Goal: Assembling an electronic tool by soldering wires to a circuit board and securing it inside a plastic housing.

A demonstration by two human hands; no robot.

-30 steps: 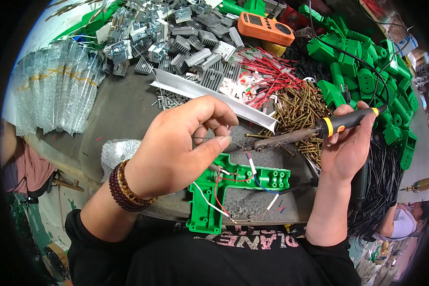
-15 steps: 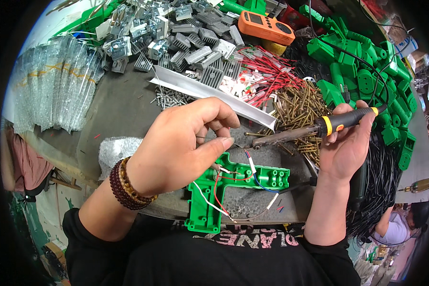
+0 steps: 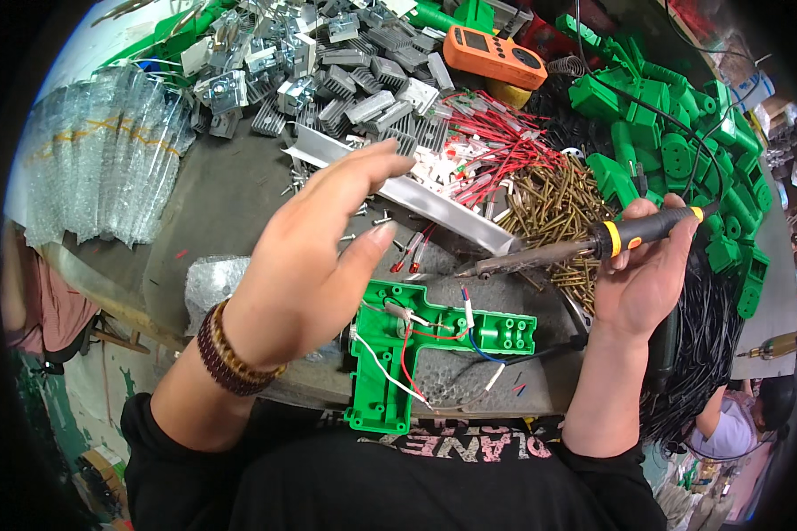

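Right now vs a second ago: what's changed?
The left hand has opened its pinch, fingers moving forward and left so they overlap the white channel in view; the thin wire it pinched no longer shows. The right hand still holds the soldering iron; the green housing stays put.

A dark soldering iron (image 3: 606,240) points left, seemingly raised, just beyond an open, wired green housing (image 3: 385,342).

Wires (image 3: 405,357) partly inside the housing (image 3: 370,389), multimeter (image 3: 494,57) behind, bubble-wrap sleeves (image 3: 106,168) left, cables (image 3: 707,354) right
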